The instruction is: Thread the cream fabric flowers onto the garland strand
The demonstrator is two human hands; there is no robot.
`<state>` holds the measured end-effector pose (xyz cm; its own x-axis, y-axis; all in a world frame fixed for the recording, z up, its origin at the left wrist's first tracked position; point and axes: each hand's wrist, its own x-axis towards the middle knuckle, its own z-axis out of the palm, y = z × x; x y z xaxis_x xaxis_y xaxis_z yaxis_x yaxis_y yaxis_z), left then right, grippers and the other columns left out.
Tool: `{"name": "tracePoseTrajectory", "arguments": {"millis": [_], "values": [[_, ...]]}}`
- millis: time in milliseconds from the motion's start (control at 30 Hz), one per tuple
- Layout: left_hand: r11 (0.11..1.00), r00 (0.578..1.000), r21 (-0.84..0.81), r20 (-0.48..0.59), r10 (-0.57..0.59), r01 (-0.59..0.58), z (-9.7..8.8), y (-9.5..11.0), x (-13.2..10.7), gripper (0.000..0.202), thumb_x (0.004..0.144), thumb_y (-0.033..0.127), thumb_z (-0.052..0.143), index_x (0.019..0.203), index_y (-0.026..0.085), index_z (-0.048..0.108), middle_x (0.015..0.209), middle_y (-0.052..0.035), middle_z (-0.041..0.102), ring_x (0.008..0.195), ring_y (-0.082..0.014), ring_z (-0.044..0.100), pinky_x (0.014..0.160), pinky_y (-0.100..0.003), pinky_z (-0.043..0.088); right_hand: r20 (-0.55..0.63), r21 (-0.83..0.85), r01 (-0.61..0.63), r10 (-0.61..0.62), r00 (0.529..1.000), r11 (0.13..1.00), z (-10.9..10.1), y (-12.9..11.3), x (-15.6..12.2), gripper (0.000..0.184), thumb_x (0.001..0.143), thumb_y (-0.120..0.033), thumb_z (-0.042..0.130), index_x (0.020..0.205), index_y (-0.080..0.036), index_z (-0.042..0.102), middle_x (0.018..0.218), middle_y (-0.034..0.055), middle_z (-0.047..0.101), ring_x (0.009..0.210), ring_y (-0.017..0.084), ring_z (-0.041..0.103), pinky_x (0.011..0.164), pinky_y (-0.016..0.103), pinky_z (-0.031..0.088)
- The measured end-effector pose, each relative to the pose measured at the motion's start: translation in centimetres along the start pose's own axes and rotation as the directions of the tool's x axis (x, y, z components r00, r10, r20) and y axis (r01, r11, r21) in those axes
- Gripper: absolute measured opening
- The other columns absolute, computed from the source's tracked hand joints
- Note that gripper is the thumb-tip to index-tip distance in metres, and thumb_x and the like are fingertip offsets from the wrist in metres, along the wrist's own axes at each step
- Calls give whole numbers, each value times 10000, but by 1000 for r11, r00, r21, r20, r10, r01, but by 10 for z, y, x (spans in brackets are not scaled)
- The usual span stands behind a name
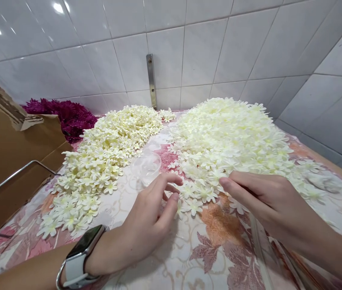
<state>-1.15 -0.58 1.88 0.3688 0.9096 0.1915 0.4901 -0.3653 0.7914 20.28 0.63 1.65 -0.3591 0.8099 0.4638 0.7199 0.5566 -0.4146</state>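
Note:
My left hand (149, 213), wearing a watch (88, 241) at its wrist, hovers over the middle of the table with its fingers loosely bent. A gap shows between thumb and forefinger, with nothing visible held there. White petal flowers (195, 206) lie just beyond its fingertips. To the right, my right hand (267, 197) is closed, thumb pressed to the curled forefinger; whatever it may hold is hidden. This hand is in front of a large heap of white flowers (228, 137). A clear plastic cup or tub (149, 165) stands behind my left hand.
Another heap of creamy flowers (113, 141) spreads along the left. Purple flowers (65, 114) lie behind a cardboard box (17, 133) with a bent metal wire (14, 177) before it. Long pale strips (260, 249) lie under my right forearm. A floral tablecloth (165, 262) covers the table; tiled wall (204, 52) behind.

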Motion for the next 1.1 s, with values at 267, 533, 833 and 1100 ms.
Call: {"name": "tracePoseTrajectory", "arguments": {"millis": [267, 533, 833, 1100], "values": [[996, 998, 69, -1, 65, -65, 10, -12, -7, 172, 900, 134, 401, 1032, 189, 497, 974, -30, 620, 867, -126, 580, 750, -234, 453, 86, 73, -79, 73, 994, 994, 12, 9, -7, 252, 946, -272, 368, 1147, -193, 499, 763, 17, 653, 639, 150, 603, 550, 249, 427], [995, 997, 70, -8, 75, -74, 10, -12, -5, 161, 892, 126, 392, 991, 171, 510, 925, -32, 619, 833, -120, 575, 742, -215, 454, 105, 90, -21, 11, 994, 996, 9, 4, -3, 299, 937, -244, 394, 664, -195, 506, 512, -55, 478, 444, 82, 449, 461, 213, 324], [993, 996, 75, -17, 92, -90, 10, -13, -5, 173, 883, 109, 393, 982, 188, 510, 911, -19, 615, 821, -119, 570, 731, -213, 452, 112, 183, -90, 70, 991, 979, 9, 4, -6, 254, 926, -280, 418, 953, -218, 663, 745, 23, 658, 683, 158, 606, 594, 253, 456], [1000, 1000, 0, -5, 31, -31, 10, -14, -7, 174, 891, 136, 400, 990, 188, 534, 916, -23, 610, 830, -133, 568, 731, -233, 435, 149, 192, -101, 73, 986, 976, 5, 7, -5, 247, 920, -256, 414, 867, -181, 644, 514, -29, 543, 435, 110, 493, 453, 228, 384]]}}
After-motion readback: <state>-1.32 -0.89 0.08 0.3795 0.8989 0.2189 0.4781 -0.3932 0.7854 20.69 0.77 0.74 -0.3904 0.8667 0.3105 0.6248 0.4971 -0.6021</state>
